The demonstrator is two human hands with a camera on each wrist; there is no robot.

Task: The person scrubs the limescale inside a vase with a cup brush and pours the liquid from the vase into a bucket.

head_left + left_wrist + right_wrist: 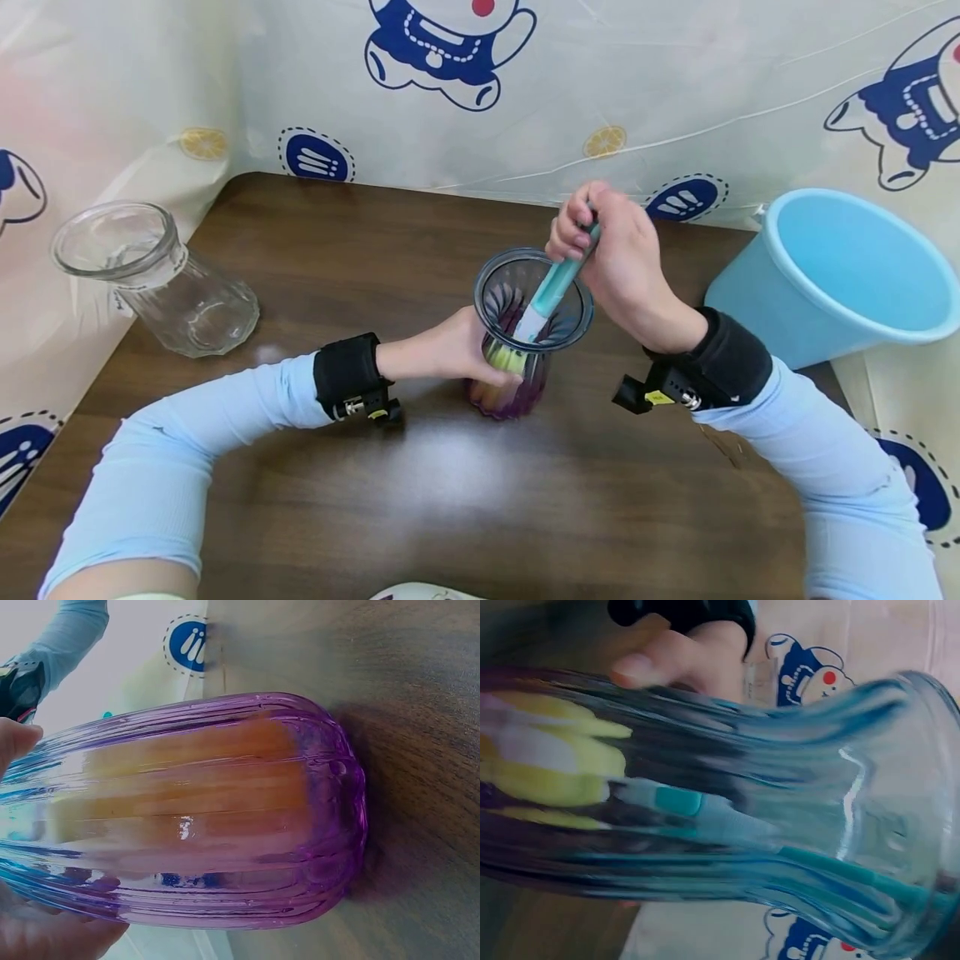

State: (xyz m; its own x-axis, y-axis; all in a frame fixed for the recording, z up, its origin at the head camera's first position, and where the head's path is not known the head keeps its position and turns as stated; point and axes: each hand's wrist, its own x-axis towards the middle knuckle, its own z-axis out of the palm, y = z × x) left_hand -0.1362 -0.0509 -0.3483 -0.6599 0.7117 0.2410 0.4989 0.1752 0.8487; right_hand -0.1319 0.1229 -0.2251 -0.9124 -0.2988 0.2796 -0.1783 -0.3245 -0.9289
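A ribbed glass vase (513,404), bluish at the flared rim and purple toward the base, stands in the middle of the table. My left hand (446,346) holds it round the body from the left side. Into its mouth slants a sponge bottle brush (555,285) with a teal handle and a white neck. Above the rim, my right hand (618,262) grips the top of that handle. Through the glass, the right wrist view shows the brush's yellow sponge head (562,761) inside. In the left wrist view the sponge (240,780) looks orange through the purple wall.
A clear glass vase (198,312) stands at the left of the wooden table (360,508). On the right is a light blue bucket (772,304). Patterned cloth (480,150) hangs behind. Part of a white object (420,592) shows at the front edge.
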